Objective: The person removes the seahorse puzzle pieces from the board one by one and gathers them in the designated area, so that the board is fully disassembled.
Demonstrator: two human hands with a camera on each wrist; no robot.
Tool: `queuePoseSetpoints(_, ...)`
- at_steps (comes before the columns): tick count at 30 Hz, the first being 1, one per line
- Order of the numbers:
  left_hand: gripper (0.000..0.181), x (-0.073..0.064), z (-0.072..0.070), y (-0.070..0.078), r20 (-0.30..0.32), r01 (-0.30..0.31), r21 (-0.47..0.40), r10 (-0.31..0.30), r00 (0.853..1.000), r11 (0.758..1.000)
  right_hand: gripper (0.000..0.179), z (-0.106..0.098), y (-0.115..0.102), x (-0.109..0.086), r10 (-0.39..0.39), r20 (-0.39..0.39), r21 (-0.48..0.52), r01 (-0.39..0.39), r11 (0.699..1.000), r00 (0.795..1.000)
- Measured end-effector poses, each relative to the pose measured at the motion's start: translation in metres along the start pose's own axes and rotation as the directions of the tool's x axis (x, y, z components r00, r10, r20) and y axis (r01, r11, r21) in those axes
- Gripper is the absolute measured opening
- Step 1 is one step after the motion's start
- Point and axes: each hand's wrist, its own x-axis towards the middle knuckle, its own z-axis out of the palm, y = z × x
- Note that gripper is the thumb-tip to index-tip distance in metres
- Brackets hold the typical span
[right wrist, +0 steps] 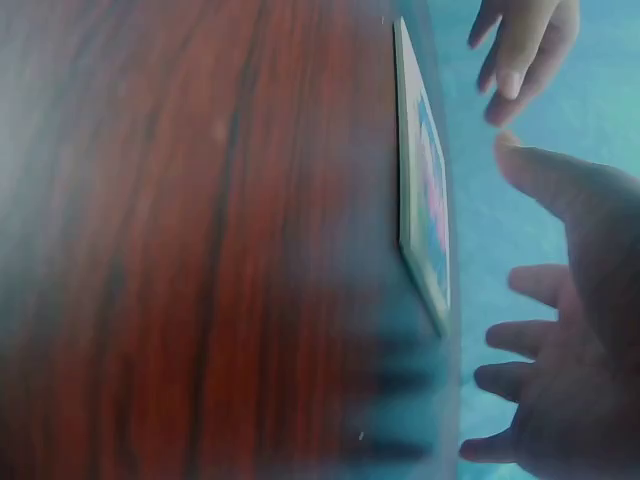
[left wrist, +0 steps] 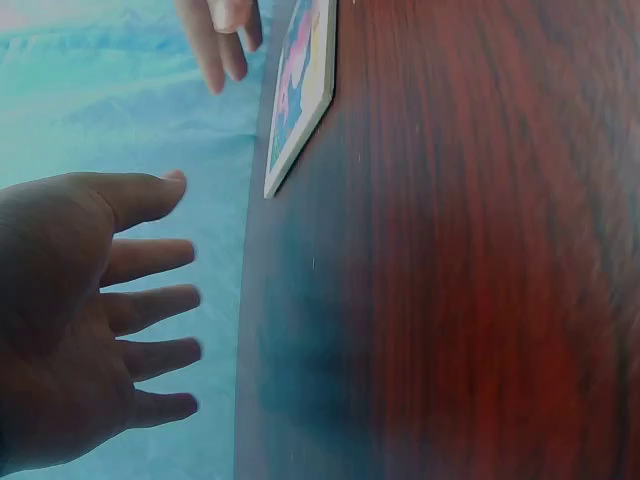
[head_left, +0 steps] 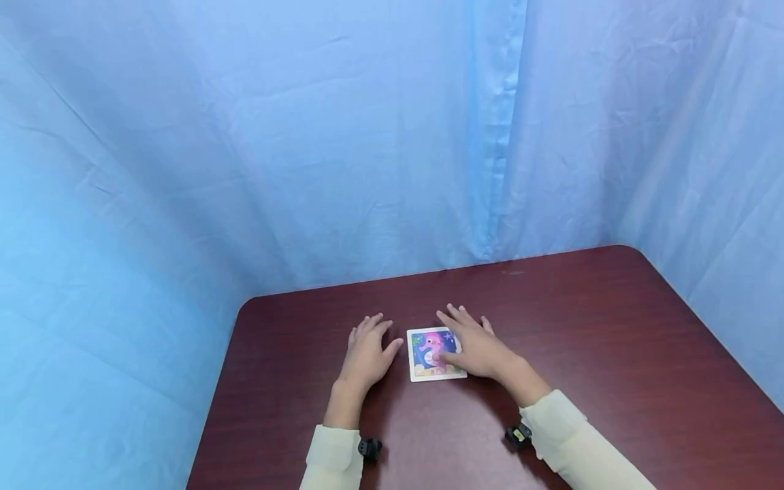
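Observation:
A square jigsaw-style picture board (head_left: pixel 419 350) with a white border lies flat on the dark red-brown table (head_left: pixel 422 429). Its picture shows a pink seahorse on a blue sea ground. To its left my left hand (head_left: pixel 366 354) hovers with fingers spread, the thumb pointing toward the board's edge. My right hand (head_left: pixel 480 348) is over the board's right side, fingers apart, its thumb overlapping the seahorse in the head view. Both wrist views show gaps between the hands and the tabletop. In the left wrist view the board (left wrist: pixel 300 75) appears edge-on, thin and pale-sided.
Light blue curtains (head_left: pixel 367 170) hang behind the table and along both sides. The table has rounded far corners. Small black devices (head_left: pixel 369 449) sit at both wrists, by the cuffs of pale sleeves (head_left: pixel 333 456).

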Motion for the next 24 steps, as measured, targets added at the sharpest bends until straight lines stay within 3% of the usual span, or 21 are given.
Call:
queuePoseSetpoints(6, 0.04, -0.004, 0.01, 0.007, 0.006, -0.018, 0.029, 0.018, 1.0, 0.999, 0.102, 0.002, -0.013, -0.008, 0.052, 0.101, -0.006, -0.052, 0.999, 0.994)
queuePoseSetpoints(10, 0.038, -0.006, 0.018, 0.01, -0.013, -0.019, 0.025, 0.019, 1.0, 1.0, 0.102, 0.007, -0.018, -0.013, 0.075, 0.117, -0.029, -0.072, 0.997, 0.99)
queuePoseSetpoints(19, 0.036, -0.002, 0.028, 0.017, -0.023, -0.047, 0.047, 0.048, 0.999, 0.998, 0.077, 0.012, -0.026, -0.018, 0.08, 0.107, -0.057, -0.075, 0.996, 0.991)
queuePoseSetpoints(24, 0.037, 0.0, 0.032, 0.018, -0.002, -0.023, 0.072, 0.023, 1.0, 0.997, 0.069, 0.013, -0.024, -0.019, 0.095, 0.097, -0.082, -0.087, 0.993, 0.991)
